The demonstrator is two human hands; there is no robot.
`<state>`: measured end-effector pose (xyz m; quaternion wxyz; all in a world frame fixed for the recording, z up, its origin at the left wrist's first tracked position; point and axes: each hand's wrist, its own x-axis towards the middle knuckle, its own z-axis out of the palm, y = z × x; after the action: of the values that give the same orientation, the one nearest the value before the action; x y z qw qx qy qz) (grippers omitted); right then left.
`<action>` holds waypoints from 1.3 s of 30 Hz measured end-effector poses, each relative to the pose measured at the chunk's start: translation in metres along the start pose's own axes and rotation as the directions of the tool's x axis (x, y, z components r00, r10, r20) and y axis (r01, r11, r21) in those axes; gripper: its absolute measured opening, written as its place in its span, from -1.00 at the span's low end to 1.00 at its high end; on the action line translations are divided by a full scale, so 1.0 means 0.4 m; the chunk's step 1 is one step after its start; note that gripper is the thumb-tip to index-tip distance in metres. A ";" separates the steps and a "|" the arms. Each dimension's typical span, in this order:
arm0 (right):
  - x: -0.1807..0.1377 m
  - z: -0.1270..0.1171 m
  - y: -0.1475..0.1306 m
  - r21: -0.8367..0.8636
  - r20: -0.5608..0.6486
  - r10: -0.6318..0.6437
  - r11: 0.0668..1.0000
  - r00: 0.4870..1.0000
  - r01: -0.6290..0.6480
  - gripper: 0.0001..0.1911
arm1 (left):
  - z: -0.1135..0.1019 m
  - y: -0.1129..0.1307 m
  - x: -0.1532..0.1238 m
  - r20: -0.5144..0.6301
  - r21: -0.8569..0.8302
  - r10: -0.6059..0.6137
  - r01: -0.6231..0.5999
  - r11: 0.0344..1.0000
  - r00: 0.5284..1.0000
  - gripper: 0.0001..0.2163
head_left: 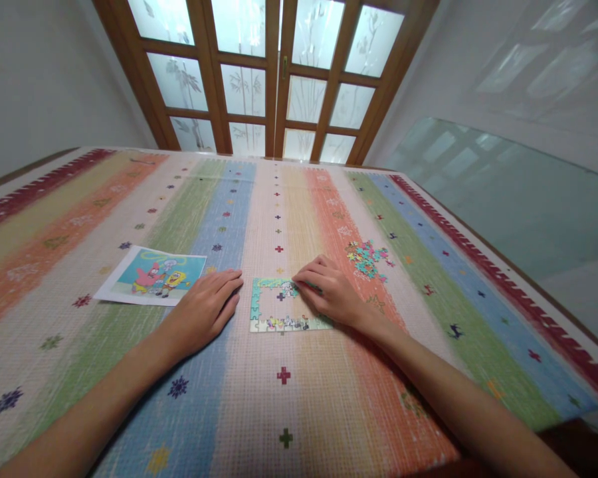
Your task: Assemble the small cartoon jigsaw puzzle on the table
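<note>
A jigsaw puzzle [255, 312] lies partly assembled on the striped tablecloth, its border strips framing a gap where the cloth shows through. My right hand [329, 292] is over the puzzle's right side, fingertips pinched on a small puzzle piece [288, 289] at the inner side of the top strip. The hand hides much of the puzzle's right edge. My left hand [204, 309] rests on the cloth left of the puzzle, fingers laid out and holding nothing. Under its wrist side reaches a printed reference picture [149, 275] of cartoon figures.
A heap of loose puzzle pieces [367, 259] lies to the right, beyond my right hand. The tablecloth [284, 411] has coloured stripes and small printed motifs. Behind the table stand wooden doors [274, 79] with frosted panes. A glass panel [503, 179] leans at the right.
</note>
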<state>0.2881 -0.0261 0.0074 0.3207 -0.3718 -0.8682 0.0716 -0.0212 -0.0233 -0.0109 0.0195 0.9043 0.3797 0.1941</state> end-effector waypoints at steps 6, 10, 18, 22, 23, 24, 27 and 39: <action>-0.009 -0.028 -0.002 0.070 0.075 -0.100 0.993 0.992 0.095 -0.77 | 0.000 0.000 -0.001 0.005 -0.015 -0.007 0.007 1.000 1.000 -0.66; -0.021 -0.038 -0.009 0.031 0.128 -0.117 0.993 0.985 0.113 -0.74 | -0.005 0.003 0.002 0.007 -0.022 -0.007 0.008 1.000 1.000 -0.66; -0.034 -0.042 -0.018 -0.035 0.180 -0.125 0.990 0.976 0.134 -0.74 | -0.003 0.003 0.001 0.010 -0.031 -0.020 0.020 0.999 1.000 -0.66; -0.041 -0.039 -0.016 -0.038 0.182 -0.146 0.987 0.972 0.156 -0.73 | -0.003 0.003 0.001 0.000 -0.017 -0.009 0.009 1.000 1.000 -0.65; -0.043 -0.038 -0.015 -0.038 0.180 -0.152 0.986 0.972 0.162 -0.74 | -0.004 0.004 0.002 -0.002 -0.016 -0.007 0.007 1.000 1.000 -0.65; -0.044 -0.036 -0.015 -0.038 0.180 -0.156 0.986 0.971 0.165 -0.74 | -0.005 0.004 0.002 -0.003 -0.017 -0.006 0.006 1.000 1.000 -0.65; -0.046 -0.033 -0.016 -0.040 0.191 -0.145 0.987 0.971 0.156 -0.75 | -0.006 0.004 0.003 0.004 -0.023 -0.011 0.011 1.000 1.000 -0.65; -0.046 -0.031 -0.026 -0.071 0.192 -0.160 0.982 0.968 0.176 -0.74 | -0.002 0.003 0.001 0.010 -0.025 -0.015 0.015 1.000 1.000 -0.65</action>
<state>0.2991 -0.0476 0.0116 0.2267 -0.3025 -0.9249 0.0403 -0.0206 -0.0241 -0.0097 0.0343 0.9020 0.3840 0.1942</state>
